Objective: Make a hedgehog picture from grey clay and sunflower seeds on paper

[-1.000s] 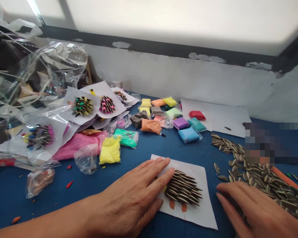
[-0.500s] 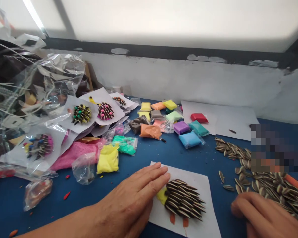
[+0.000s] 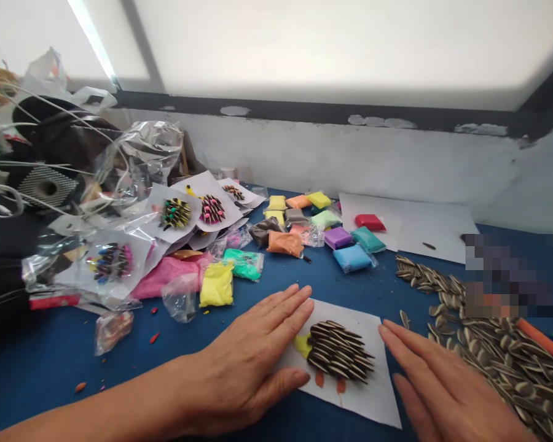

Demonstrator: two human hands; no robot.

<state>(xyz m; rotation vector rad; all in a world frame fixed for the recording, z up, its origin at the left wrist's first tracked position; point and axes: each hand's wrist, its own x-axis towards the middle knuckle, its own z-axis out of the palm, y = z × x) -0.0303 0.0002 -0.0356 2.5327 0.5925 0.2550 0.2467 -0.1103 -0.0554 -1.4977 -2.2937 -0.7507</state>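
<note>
A hedgehog figure of sunflower seeds [image 3: 340, 351] sits on a white paper sheet [image 3: 378, 402], its seeds pointing right in overlapping rows. Its yellow clay head [image 3: 302, 347] is on the left, and two orange-brown feet [image 3: 320, 379] show below. My left hand [image 3: 253, 356] lies over the sheet's left edge, fingers stretched out, the thumb apart and near the feet. At the sheet's right edge, my right hand [image 3: 442, 380] has its fingers extended and the thumb spread below. Nothing shows in either hand.
Sunflower seeds [image 3: 498, 356] are heaped at the right, by an orange stick [image 3: 544, 341]. Packets of coloured clay [image 3: 352, 256] lie across the middle of the blue table [image 3: 175, 344]. Finished seed figures [image 3: 177, 213] on paper stand left, beside plastic bags and cables [image 3: 50, 166].
My right hand has moved left from beside the seed heap to the paper's edge, its curled fingers now straightened. My left thumb has come out from under the hand. The camera view has shifted.
</note>
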